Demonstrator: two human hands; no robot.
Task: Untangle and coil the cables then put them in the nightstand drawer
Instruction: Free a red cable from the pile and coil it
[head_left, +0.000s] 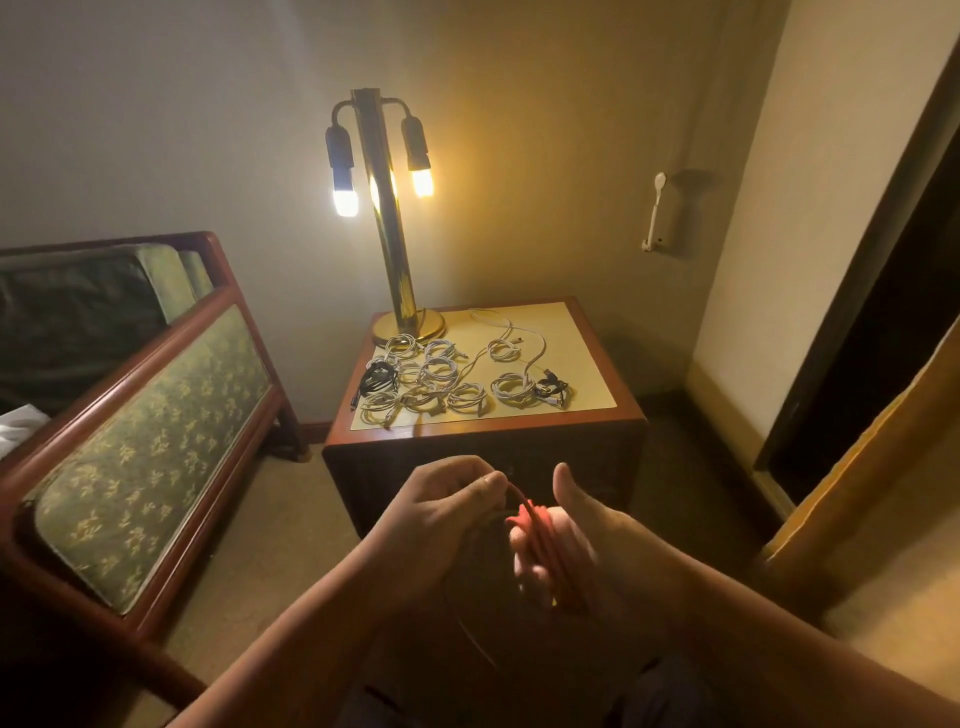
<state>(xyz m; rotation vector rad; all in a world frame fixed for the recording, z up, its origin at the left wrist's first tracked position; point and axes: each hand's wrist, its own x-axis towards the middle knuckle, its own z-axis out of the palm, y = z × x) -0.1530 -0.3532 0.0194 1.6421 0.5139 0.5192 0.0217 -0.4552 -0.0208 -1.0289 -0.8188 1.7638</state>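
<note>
A red cable (543, 545) is wound in loops around the fingers of my right hand (566, 540), whose thumb sticks up. My left hand (447, 504) pinches the free strand of that red cable just left of the loops, in front of the nightstand (597, 374). On the nightstand top lie several coiled white cables (426, 379), a black coil (379, 376) at the left, another small black coil (553, 388) at the right and a loose white cable (511, 338) trailing toward the back. The drawer front is in shadow behind my hands.
A brass two-bulb lamp (387, 218) stands lit on the nightstand's back left corner. A green upholstered wooden bench (150, 431) is at the left. A dark doorway and wooden door edge (857, 493) are at the right. A small white fixture (655, 210) hangs on the wall.
</note>
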